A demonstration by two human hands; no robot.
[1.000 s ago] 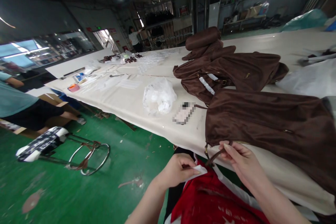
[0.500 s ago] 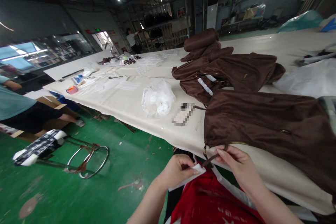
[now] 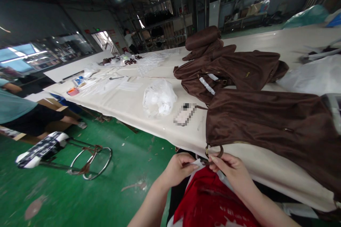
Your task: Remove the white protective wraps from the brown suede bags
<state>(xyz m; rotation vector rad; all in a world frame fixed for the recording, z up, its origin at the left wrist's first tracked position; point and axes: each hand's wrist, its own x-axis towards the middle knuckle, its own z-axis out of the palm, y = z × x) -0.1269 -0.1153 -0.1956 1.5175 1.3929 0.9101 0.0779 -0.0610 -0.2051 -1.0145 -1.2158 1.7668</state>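
A large brown bag [image 3: 255, 122] lies flat along the table's near edge, with a small brass-coloured ring at its near left corner. From that corner a thin brown strap [image 3: 221, 151] loops down in front of me. My right hand [image 3: 231, 167] is closed, pinching the strap between thumb and fingers. Close beside it, my left hand [image 3: 179, 171] pinches a white wrapping piece [image 3: 198, 163] around the strap's end. Both hands are above my red apron [image 3: 210, 198], just off the table edge. The strap's tip is mostly hidden by the white piece and my fingers.
Several more brown bags [image 3: 239, 67] are piled behind. A phone [image 3: 185, 114] and a crumpled clear plastic bag [image 3: 159, 97] rest on the white-covered table [image 3: 128, 104]. At left, a stool [image 3: 44, 149] lies tipped on the green floor, near a person in a teal shirt [image 3: 16, 103].
My right hand has slid left and slightly down along the strap, nearer my left hand. The strap now bows up in a loop above my right fingers.
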